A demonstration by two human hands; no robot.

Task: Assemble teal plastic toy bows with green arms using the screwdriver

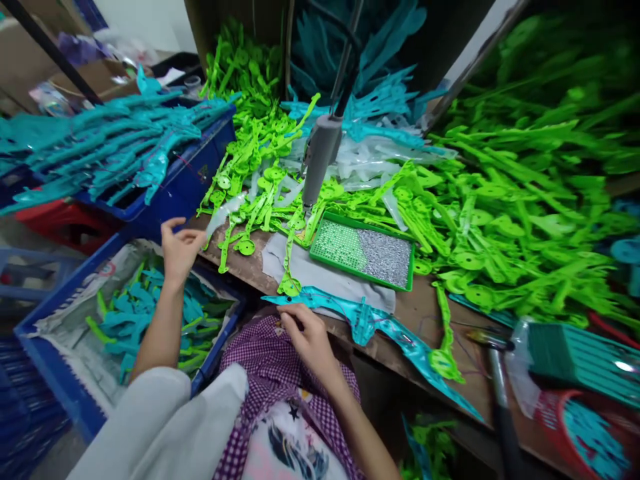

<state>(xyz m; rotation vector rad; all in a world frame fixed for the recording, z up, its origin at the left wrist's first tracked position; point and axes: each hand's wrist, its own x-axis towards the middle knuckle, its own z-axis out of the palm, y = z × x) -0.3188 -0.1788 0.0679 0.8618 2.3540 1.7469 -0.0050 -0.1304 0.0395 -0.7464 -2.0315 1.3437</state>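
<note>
My left hand (182, 252) reaches to the left end of the worktable, its fingers pinched at the lower end of a translucent whitish plastic piece (225, 212). A long, bow-shaped blue plastic piece (363, 319) lies along the table's front edge. At its left end is my right hand (311, 339), fingers curled against the lower edge; the fingertips are partly hidden. Just behind the blue piece, a bright green plastic arm with a round disc (289, 285) points towards me. A grey electric screwdriver (320, 160) hangs upright over the table.
A green tray (363, 252) of small metal screws rests on a grey cloth (275, 257). Green parts (480, 227) heap behind and right. A hammer (495, 360) lies near a red tub (565, 413). Blue crates (165, 200) with blue parts stand left; a lined bin (75, 347) is below.
</note>
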